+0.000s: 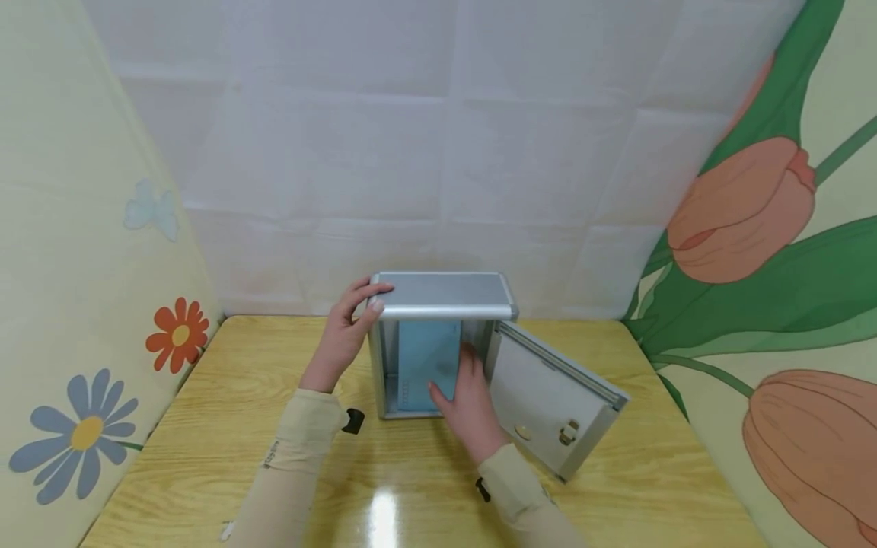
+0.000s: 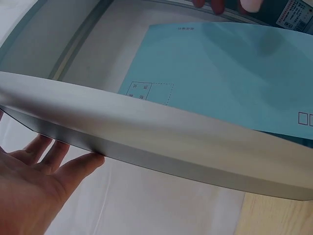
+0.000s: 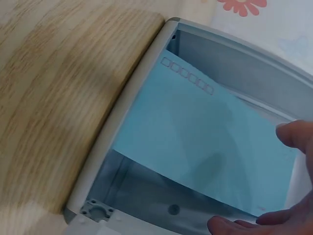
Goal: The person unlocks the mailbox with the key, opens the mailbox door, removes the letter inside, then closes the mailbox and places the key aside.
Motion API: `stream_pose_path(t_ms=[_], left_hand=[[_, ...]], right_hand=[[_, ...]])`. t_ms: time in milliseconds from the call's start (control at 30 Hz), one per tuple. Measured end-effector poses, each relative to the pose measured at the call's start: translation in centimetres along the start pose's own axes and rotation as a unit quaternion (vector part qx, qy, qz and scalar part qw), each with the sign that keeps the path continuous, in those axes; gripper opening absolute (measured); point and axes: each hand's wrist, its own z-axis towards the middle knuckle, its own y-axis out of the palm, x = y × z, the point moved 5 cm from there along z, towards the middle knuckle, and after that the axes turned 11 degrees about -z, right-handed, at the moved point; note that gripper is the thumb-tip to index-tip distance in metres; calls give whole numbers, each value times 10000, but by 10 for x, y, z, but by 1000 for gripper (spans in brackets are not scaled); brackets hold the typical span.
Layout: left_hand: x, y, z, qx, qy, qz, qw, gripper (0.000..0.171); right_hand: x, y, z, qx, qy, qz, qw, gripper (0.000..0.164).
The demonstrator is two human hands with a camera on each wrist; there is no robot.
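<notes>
A grey metal box (image 1: 445,291) stands on the wooden table with its front door (image 1: 548,392) swung out to the right. Inside it a light blue envelope (image 1: 426,365) stands upright; red printed squares show on it in the right wrist view. My left hand (image 1: 349,323) rests on the box's upper left corner, fingers lying on the top panel and thumb by the front edge. My right hand (image 1: 469,399) reaches into the opening at the envelope's right edge, thumb and fingers spread apart. In the left wrist view its fingertips (image 2: 215,6) appear just apart from the envelope.
The door carries a small metal latch (image 1: 569,432) on its inner face and projects over the table (image 1: 274,358). Behind the box hangs a white cloth (image 1: 308,152). Flower-printed panels (image 1: 754,304) flank the table. A labelled dark thing (image 2: 296,19) lies in the box's far part.
</notes>
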Motion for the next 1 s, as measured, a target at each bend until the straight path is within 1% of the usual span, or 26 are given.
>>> stream_pose_path(t_ms=[233,300,400,533,700,800,1000], left_hand=[[-3,2,1,-45,-16,-55,10000,32],[-3,2,1,-36,-28,-25,10000,32],[-3,2,1,-24,-47,-12,10000,32],[-3,2,2,-26,-32,-29,10000,32],[-2,2,1,-25,-43,17,10000,32],[-2,1,1,-26,-49,45,10000,32],[0,0,0,-30,-18,78,10000,32]], right_hand=[[10,13,3,-454,365,208,9981,89],[12,16,4,-552,407,237,9974,90],[14,20,5,-590,427,299,9969,89],[15,24,7,-480,396,309,9976,86],[14,26,8,-190,267,217,9992,81],[12,25,8,-24,225,260,9994,76],[10,27,7,31,264,294,9992,61]])
